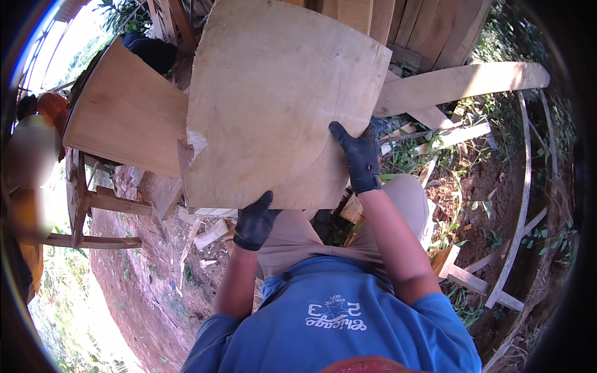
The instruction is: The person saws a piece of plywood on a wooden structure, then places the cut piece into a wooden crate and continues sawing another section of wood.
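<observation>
A large pale plywood sheet [273, 112] is held up in front of me, its left edge chipped and splintered low down. My left hand [256, 222], in a black glove, grips the sheet's near edge with the thumb on top and the fingers hidden underneath. On the right edge, my right hand [362, 155], gloved too, clasps the sheet with its thumb lying over the face. Past the sheet's left side a second plywood panel [130, 109] stretches out, partly covered by it.
At the far left is another person [31, 155] beside a wooden frame [106, 202]. A long board [466, 87] sticks out at the right above scrap wood and grass. Curved wooden strips [519, 205] stand further right. Stacked planks [435, 28] rise behind. Reddish soil [137, 267] with wood offcuts lies left.
</observation>
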Available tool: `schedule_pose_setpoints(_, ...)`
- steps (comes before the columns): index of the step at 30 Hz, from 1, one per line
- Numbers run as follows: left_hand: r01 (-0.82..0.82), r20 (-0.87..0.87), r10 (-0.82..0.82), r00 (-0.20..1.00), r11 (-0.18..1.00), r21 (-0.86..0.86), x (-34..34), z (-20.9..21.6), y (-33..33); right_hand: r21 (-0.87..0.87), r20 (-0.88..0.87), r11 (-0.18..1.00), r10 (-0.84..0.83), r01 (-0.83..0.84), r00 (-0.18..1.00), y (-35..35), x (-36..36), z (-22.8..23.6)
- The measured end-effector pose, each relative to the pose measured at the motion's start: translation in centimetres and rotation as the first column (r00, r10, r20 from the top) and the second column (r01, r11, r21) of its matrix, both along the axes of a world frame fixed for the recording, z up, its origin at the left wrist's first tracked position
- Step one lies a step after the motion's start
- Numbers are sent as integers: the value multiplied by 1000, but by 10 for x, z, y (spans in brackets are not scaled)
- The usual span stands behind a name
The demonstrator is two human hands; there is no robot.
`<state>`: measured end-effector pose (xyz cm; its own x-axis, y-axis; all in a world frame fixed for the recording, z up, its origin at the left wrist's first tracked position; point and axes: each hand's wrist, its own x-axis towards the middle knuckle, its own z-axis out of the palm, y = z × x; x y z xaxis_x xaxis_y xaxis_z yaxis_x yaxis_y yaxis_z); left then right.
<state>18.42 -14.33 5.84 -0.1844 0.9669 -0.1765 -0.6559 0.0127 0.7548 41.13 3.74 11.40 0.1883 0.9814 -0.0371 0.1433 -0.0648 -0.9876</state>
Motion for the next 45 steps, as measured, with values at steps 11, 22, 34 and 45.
schedule_pose_setpoints(11, -14, 70, 14, 997, 1000, -1, 10, 1, 10, 90, -102, 995, 54, -45, 993, 10, 13, -14)
schedule_pose_setpoints(22, 37, -139, -44, 989, 998, -49, 13, -17, 16, 164, 318, 972, -211, 166, 924, 42, 34, 7)
schedule_pose_setpoints(34, -83, -224, 62, 973, 993, -84, 10, -28, 19, 152, 248, 983, -135, 99, 959, 53, 53, -11)
schedule_pose_setpoints(45, 415, -837, 358, -414, 893, 176, 46, 57, 33, -29, -968, 908, 77, -417, 237, 41, 100, -44)
